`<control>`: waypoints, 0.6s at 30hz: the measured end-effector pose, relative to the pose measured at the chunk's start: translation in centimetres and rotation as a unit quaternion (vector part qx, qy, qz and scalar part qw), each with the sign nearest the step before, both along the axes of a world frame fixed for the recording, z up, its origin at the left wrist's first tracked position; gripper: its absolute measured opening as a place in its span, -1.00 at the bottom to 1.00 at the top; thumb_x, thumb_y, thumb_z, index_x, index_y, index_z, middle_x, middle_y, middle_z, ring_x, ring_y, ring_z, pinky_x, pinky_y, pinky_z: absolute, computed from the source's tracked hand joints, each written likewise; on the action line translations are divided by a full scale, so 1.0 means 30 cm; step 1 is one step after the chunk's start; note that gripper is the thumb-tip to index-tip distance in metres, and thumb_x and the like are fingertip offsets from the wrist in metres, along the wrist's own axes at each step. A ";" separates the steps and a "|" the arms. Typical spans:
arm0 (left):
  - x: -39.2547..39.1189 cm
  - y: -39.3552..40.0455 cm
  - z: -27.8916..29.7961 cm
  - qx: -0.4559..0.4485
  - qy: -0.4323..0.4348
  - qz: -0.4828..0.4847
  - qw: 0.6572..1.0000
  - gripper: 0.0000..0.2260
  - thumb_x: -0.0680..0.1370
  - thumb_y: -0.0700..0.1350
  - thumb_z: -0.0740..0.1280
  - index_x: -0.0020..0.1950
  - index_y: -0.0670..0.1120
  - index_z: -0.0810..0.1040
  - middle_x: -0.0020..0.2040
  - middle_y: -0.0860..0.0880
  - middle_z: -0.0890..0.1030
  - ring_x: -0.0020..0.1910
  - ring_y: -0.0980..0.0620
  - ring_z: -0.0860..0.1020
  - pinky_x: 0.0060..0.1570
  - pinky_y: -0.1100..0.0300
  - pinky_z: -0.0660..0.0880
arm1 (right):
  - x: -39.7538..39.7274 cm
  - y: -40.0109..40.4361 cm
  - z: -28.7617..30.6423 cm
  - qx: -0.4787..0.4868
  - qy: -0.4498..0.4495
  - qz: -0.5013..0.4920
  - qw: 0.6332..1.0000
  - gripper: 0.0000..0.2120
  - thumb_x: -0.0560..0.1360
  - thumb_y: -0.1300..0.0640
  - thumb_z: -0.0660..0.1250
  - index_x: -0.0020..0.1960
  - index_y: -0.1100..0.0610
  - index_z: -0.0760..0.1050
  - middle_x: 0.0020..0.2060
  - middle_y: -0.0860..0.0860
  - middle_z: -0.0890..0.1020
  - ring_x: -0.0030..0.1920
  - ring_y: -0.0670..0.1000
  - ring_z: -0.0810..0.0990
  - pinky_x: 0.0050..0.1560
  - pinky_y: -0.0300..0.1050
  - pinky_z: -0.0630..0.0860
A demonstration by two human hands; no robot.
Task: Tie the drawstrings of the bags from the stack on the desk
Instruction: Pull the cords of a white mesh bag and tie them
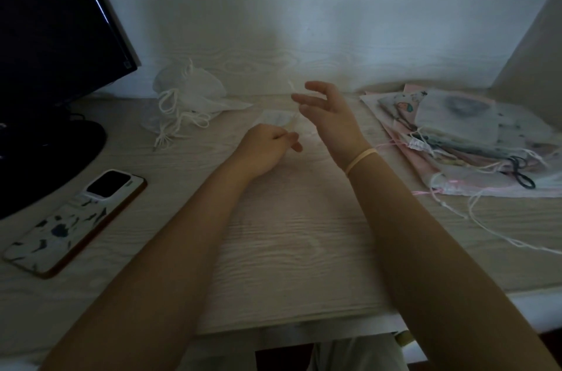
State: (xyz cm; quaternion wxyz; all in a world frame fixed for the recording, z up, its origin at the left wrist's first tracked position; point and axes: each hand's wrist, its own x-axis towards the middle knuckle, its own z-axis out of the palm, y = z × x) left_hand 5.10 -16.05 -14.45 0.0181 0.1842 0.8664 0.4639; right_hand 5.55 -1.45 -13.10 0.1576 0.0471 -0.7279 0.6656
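Hands: two, both bare and reaching over the desk (289,236). The left hand (264,148) is curled, pinching what looks like a thin white string. The right hand (328,115) is lifted with fingers spread and loosely bent; whether a string runs through them is too blurred to tell.
Bag in work: one small white bag (278,119) lies flat on the desk between the hands, just beyond the left hand.
Stack: one pile of printed and pink bags (462,133) at far right, strings trailing off towards the desk edge; the count inside it cannot be made out.
Done pile: white bags (188,90) with looped cords at the back left, number unclear.
Other items: one phone (76,218) face down at left; one dark monitor (54,23) on its stand; one pale band (362,159) on the right wrist.
Surface and room: pale wood-grain desk against a white grained wall, in dim light.
Cut off: the monitor at left and the stack at right run out of frame.
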 end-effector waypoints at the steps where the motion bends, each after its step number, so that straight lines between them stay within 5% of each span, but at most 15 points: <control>1: -0.003 -0.002 0.002 0.028 -0.008 0.013 0.999 -0.74 0.60 -0.01 0.27 -0.18 0.00 0.69 -0.37 0.03 0.52 -0.38 0.14 0.46 -0.27 0.22 0.34 | 0.000 0.001 0.000 0.015 0.003 -0.013 1.000 -0.68 0.48 0.34 0.28 0.21 0.13 0.43 0.08 0.07 0.62 0.09 -0.08 0.58 0.07 -0.31 0.50; 5: -0.008 -0.010 0.015 0.096 -0.043 0.043 0.994 -0.71 0.59 0.00 0.29 -0.24 -0.02 0.70 -0.45 0.05 0.48 -0.50 0.16 0.39 -0.37 0.24 0.32 | 0.003 -0.014 0.002 0.132 0.014 -0.013 0.991 -0.72 0.38 0.44 0.22 -0.04 0.16 0.56 -0.10 0.05 0.64 -0.06 -0.06 0.61 0.00 -0.22 0.50; 9: -0.009 -0.013 0.016 0.142 -0.081 0.046 0.985 -0.61 0.56 0.05 0.33 -0.46 0.00 0.63 -0.47 0.03 0.51 -0.47 0.08 0.41 -0.40 0.21 0.32 | 0.014 -0.031 0.002 0.137 -0.002 0.048 0.989 -0.73 0.36 0.47 0.23 -0.05 0.22 0.55 -0.22 0.18 0.60 -0.30 -0.03 0.58 -0.21 -0.23 0.54; 12: -0.017 -0.008 0.016 0.171 -0.098 0.054 0.979 -0.69 0.57 -0.05 0.32 -0.36 -0.10 0.60 -0.46 -0.01 0.54 -0.49 0.06 0.44 -0.39 0.20 0.35 | 0.011 -0.024 -0.003 0.198 -0.004 0.022 0.980 -0.82 0.38 0.32 0.29 -0.06 0.16 0.57 -0.29 0.14 0.59 -0.27 -0.01 0.59 -0.22 -0.20 0.54; 15: -0.018 -0.011 0.017 0.181 -0.105 0.042 0.977 -0.71 0.58 -0.07 0.31 -0.32 -0.08 0.64 -0.44 -0.04 0.56 -0.50 0.07 0.45 -0.42 0.23 0.36 | 0.013 -0.020 0.002 0.220 -0.023 -0.011 0.975 -0.87 0.45 0.23 0.27 -0.08 0.20 0.59 -0.35 -0.03 0.59 -0.35 -0.20 0.54 -0.30 -0.34 0.42; 18: -0.017 -0.012 0.017 0.187 -0.105 0.052 0.975 -0.75 0.59 -0.09 0.28 -0.23 -0.11 0.65 -0.39 -0.06 0.60 -0.44 0.03 0.51 -0.31 0.17 0.45 | 0.004 -0.016 -0.001 0.286 -0.021 -0.032 0.957 -0.88 0.46 0.09 0.35 -0.13 0.15 0.58 -0.34 -0.07 0.57 -0.32 -0.12 0.51 -0.24 -0.22 0.39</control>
